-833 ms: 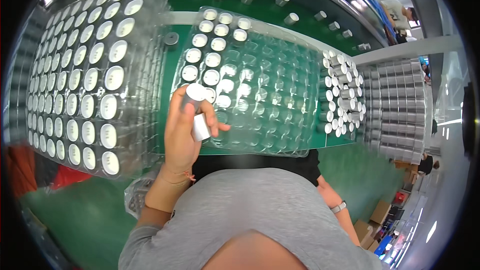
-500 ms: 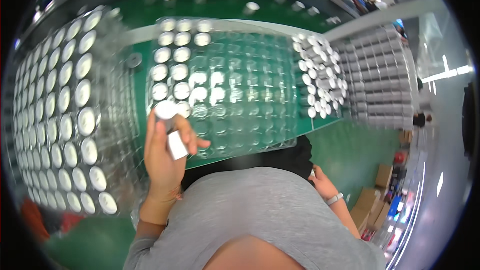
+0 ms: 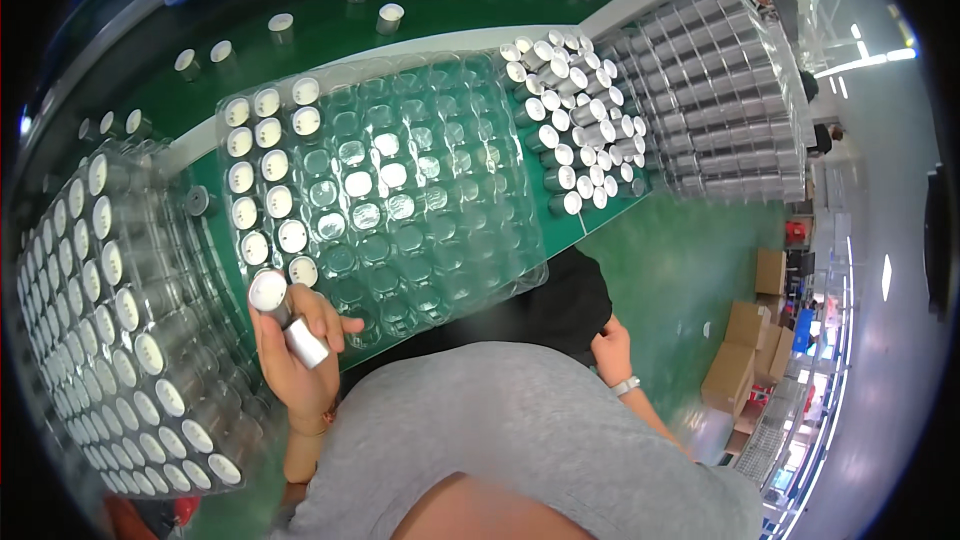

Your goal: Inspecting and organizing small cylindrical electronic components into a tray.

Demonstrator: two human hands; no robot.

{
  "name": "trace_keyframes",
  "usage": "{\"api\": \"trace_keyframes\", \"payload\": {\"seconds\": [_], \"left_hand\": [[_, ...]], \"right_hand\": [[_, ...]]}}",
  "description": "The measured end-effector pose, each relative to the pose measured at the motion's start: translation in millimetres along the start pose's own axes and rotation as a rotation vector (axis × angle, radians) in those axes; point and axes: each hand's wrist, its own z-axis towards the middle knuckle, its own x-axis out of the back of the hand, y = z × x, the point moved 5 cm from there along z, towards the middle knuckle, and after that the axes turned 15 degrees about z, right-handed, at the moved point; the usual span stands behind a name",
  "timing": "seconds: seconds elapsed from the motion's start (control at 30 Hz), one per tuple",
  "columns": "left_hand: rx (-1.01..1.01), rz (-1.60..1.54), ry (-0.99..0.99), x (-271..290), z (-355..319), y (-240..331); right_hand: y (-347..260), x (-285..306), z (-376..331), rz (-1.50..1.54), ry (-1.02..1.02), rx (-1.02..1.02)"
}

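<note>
My left hand (image 3: 296, 385), palm up, is closed around two small metal canisters at the near left corner of a clear plastic tray (image 3: 455, 270). A white-topped canister (image 3: 268, 290) stands up between thumb and fingers; a bare silver canister (image 3: 307, 342) lies across the palm. White-topped canisters (image 3: 278, 202) fill the two left columns of the tray, with a couple more in the third column. The remaining pockets hold nothing. My right hand (image 3: 612, 350) hangs low beside my black trousers, its fingertips hidden.
Loose canisters (image 3: 590, 130) crowd together right of the tray. Stacked trays of canisters stand at the far right (image 3: 700, 100) and the left (image 3: 110, 340). More canisters (image 3: 390, 18) stand on the green strip behind a pale rail (image 3: 420, 42). Cardboard boxes (image 3: 730, 370) sit on the floor at right.
The view has turned, so the tray now sits further left and tilted. My left hand still holds both canisters near the tray corner. My right hand remains low by my trousers.
</note>
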Motion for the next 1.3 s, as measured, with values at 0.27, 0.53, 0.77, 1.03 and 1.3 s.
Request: {"api": "trace_keyframes", "payload": {"seconds": [0.27,0.53,0.77,1.03,1.3], "left_hand": [[-0.023,0.087,0.165,-5,0,10],[-0.153,-0.017,0.188,2,-4,4],[-0.137,0.052,0.158,-1,-3,3],[-0.134,0.538,0.189,-32,-8,8],[-0.104,0.779,0.089,-55,2,10]], "right_hand": [[54,10,25,-0.231,-0.004,0.311],[108,33,69,0.215,-0.203,0.157],[59,-1,131,-0.273,0.037,0.454],[40,6,143,-0.173,-0.334,0.471],[-170,-41,74,0.153,-0.901,0.284]]}}
